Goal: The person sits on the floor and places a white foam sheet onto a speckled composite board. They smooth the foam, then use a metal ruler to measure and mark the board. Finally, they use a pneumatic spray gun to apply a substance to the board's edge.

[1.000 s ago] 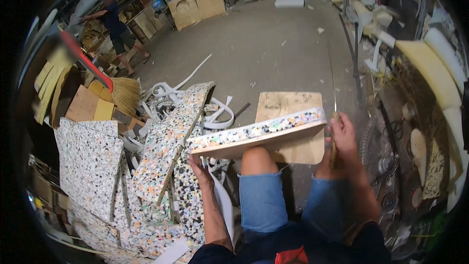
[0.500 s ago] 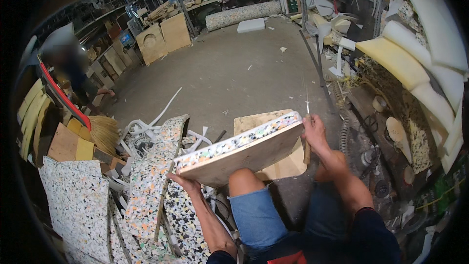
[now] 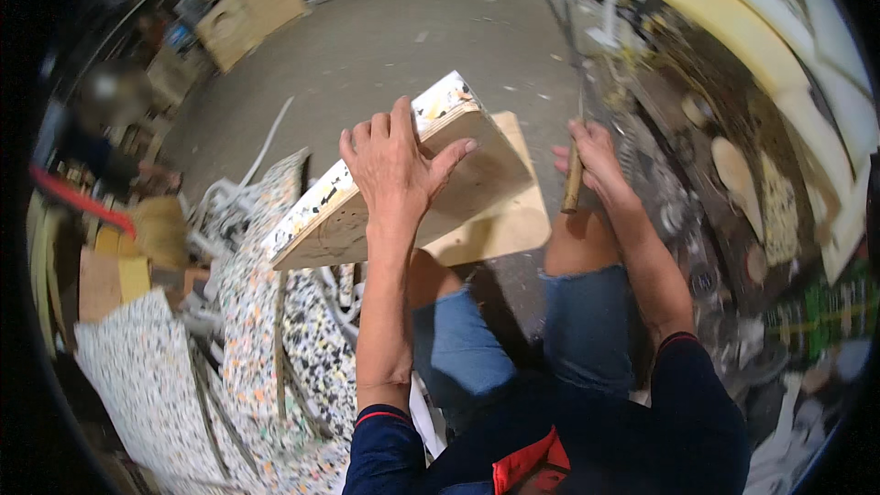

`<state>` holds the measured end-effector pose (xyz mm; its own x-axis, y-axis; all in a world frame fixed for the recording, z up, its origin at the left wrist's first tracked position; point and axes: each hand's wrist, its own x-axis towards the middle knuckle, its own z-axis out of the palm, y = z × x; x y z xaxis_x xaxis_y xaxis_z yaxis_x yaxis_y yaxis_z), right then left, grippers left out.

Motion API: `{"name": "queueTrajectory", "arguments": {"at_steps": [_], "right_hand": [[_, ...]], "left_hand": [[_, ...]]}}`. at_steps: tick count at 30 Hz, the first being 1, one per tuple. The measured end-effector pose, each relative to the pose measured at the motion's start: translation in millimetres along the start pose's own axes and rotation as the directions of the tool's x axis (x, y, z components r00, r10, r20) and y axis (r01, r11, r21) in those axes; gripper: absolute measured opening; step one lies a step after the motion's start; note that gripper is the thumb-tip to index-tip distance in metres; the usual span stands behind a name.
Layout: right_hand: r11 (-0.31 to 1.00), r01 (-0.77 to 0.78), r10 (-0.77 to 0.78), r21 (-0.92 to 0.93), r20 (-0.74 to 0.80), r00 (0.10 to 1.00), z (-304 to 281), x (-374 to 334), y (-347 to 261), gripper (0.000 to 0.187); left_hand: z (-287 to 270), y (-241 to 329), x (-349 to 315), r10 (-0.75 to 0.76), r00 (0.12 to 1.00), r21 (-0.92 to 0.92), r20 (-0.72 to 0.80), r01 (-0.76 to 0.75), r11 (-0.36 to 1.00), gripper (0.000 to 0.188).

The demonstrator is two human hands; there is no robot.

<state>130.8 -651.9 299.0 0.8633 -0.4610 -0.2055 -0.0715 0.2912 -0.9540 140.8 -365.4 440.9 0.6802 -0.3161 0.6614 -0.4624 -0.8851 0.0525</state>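
Note:
A plywood board with a layer of speckled foam on its far face is tilted up in front of my knees. My left hand grips its upper edge, fingers over the foam and thumb against the bare wood. To the right of the board, my right hand is closed around a wooden-handled tool with a thin metal shaft pointing away from me; its tip is hard to make out. Behind and below the board lies a paler, round-cornered wooden panel.
Speckled foam sheets are piled at my left, beside white scraps and a broom with a red handle. White and yellow foam slabs lean at the right. A blurred person is at the far left.
My left hand has moved from the board's lower left corner to its upper edge. The right hand has left the board's right end, and the board has tilted more steeply and shifted left.

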Motion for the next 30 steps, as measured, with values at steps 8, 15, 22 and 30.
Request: {"name": "queueTrajectory", "arguments": {"at_steps": [8,15,22,30], "right_hand": [[0.752,0.39,-0.404,-0.531,0.096,0.91,-110,-108,-60,0.043],[0.501,0.568,-0.55,-0.653,0.266,0.792,-131,-173,-24,0.06],[0.467,0.595,-0.542,-0.654,0.32,0.777,-146,-178,-14,0.059],[0.42,0.643,-0.478,-0.641,0.446,0.757,-162,-161,-25,0.053]], "left_hand": [[59,75,16,0.114,0.964,-0.116,0.241,-0.088,0.989,0.085],[51,46,-2,0.103,0.955,-0.131,0.277,-0.068,0.989,0.078],[71,97,14,0.236,0.942,-0.206,0.237,-0.189,0.96,0.079],[72,122,29,0.053,0.878,-0.335,0.476,0.125,0.934,0.067]]}}
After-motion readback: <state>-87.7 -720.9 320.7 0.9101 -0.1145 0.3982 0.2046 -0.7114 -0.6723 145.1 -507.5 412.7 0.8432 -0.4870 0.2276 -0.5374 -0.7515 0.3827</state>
